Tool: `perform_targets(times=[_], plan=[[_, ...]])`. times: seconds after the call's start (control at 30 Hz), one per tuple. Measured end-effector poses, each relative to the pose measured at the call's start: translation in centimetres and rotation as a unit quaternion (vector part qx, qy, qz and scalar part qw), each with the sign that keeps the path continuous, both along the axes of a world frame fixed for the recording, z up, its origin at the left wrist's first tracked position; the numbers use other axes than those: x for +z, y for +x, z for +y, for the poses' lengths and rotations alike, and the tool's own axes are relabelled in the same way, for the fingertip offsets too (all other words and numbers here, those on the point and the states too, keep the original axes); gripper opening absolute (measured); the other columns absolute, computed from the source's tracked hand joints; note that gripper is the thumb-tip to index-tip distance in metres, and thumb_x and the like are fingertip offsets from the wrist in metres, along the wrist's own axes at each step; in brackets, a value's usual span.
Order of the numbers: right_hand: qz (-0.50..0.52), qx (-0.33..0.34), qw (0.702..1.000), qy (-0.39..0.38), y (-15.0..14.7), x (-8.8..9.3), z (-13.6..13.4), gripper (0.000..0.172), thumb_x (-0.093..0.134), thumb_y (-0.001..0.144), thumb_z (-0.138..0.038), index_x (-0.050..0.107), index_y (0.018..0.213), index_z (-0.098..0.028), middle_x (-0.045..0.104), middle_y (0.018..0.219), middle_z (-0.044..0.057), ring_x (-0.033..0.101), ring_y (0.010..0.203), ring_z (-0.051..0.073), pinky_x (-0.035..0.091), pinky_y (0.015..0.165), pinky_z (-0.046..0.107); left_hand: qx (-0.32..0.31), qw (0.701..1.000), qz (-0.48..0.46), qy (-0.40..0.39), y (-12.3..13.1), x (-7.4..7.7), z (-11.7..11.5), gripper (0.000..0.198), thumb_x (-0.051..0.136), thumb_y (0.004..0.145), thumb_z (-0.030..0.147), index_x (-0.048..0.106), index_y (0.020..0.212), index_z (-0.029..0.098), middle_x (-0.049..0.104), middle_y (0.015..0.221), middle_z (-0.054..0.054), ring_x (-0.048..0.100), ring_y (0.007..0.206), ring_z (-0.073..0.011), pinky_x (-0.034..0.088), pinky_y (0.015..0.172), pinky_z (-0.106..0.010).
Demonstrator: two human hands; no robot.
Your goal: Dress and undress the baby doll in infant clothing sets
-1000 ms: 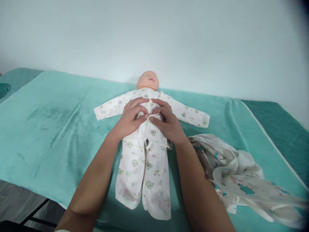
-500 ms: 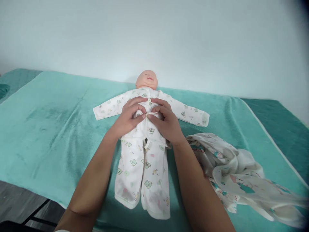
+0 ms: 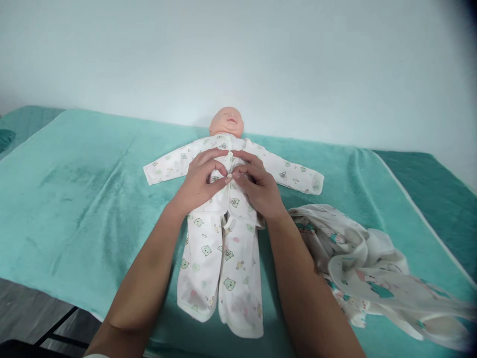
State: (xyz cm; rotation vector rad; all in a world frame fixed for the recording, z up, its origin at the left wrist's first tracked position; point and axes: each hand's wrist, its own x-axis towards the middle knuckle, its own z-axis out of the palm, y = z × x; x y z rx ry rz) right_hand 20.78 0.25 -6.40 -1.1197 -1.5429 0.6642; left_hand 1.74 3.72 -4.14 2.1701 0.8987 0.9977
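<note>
A baby doll (image 3: 226, 122) lies on its back, dressed in a white printed jacket (image 3: 298, 176) and matching trousers (image 3: 242, 273). Its sleeves are spread to both sides. My left hand (image 3: 203, 179) pinches the jacket's front edge at the belly between thumb and index finger. Opposite it, my right hand (image 3: 257, 184) pinches the same front opening, and the fingertips of both hands nearly meet. Just above them a round button (image 3: 230, 154) shows on the chest. Whatever fastener lies between my fingertips is too small to make out.
A green blanket (image 3: 74, 199) covers the table. Crumpled white printed cloth (image 3: 357, 253) lies to the right of the doll, beside my right forearm. Behind the table stands a pale wall (image 3: 238, 54). Dark floor (image 3: 22, 308) shows at the lower left.
The fingertips of both hands have shifted slightly right at the jacket's front opening, and the jacket's lower front has moved a little with them.
</note>
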Motion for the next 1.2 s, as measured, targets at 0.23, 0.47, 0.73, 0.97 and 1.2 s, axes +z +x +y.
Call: perform_targets(times=[0.23, 0.47, 0.73, 0.97, 1.2], plan=[[0.008, 0.011, 1.0, 0.013, 0.1, -0.1, 0.0, 0.029, 0.064, 0.096, -0.054, 0.069, 0.084, -0.027, 0.062, 0.144, 0.005, 0.052, 0.139, 0.027, 0.037, 0.123, 0.052, 0.013, 0.999, 0.007, 0.031, 0.2, -0.3, 0.1, 0.013, 0.066, 0.096, 0.031, 0.059, 0.088, 0.024, 0.061, 0.147, -0.005, 0.045, 0.147, -0.0231, 0.035, 0.125, -0.049], [-0.004, -0.011, 1.0, -0.003, -0.3, 0.1, -0.1, 0.034, 0.062, 0.096, -0.051, 0.06, 0.074, -0.026, 0.063, 0.141, 0.003, 0.053, 0.135, 0.026, 0.039, 0.121, 0.052, 0.024, 0.999, 0.004, 0.033, 0.3, -0.3, 0.0, 0.025, 0.063, 0.098, 0.035, 0.049, 0.08, 0.023, 0.062, 0.145, -0.006, 0.048, 0.145, -0.0241, 0.038, 0.122, -0.05], [0.005, -0.039, 0.999, -0.025, -0.6, 0.3, -0.2, 0.031, 0.068, 0.089, -0.035, 0.048, 0.068, -0.024, 0.063, 0.14, 0.004, 0.058, 0.123, 0.027, 0.045, 0.11, 0.051, 0.071, 0.996, 0.001, 0.048, 0.6, -0.3, -0.2, 0.029, 0.064, 0.087, 0.015, 0.038, 0.076, 0.023, 0.064, 0.139, -0.006, 0.057, 0.126, -0.0249, 0.047, 0.108, -0.047], [0.034, -0.049, 0.998, -0.013, -0.2, -0.4, 0.2, 0.017, 0.06, 0.078, -0.018, 0.048, 0.087, -0.026, 0.057, 0.147, 0.003, 0.051, 0.139, 0.027, 0.041, 0.117, 0.049, 0.177, 0.983, -0.044, 0.028, 0.7, -1.0, 0.1, 0.015, 0.055, 0.085, 0.011, 0.049, 0.087, 0.024, 0.06, 0.088, -0.001, 0.056, 0.082, -0.0175, 0.049, 0.076, -0.035], [0.049, -0.075, 0.996, 0.003, -0.1, -1.0, 0.4, 0.026, 0.05, 0.072, -0.011, 0.049, 0.092, -0.026, 0.056, 0.149, 0.005, 0.05, 0.144, 0.026, 0.04, 0.119, 0.052, 0.295, 0.943, -0.138, -0.069, -0.9, -1.3, 1.6, 0.011, 0.05, 0.087, 0.016, 0.047, 0.091, 0.025, 0.059, 0.087, 0.001, 0.055, 0.072, -0.0129, 0.047, 0.066, -0.028]])
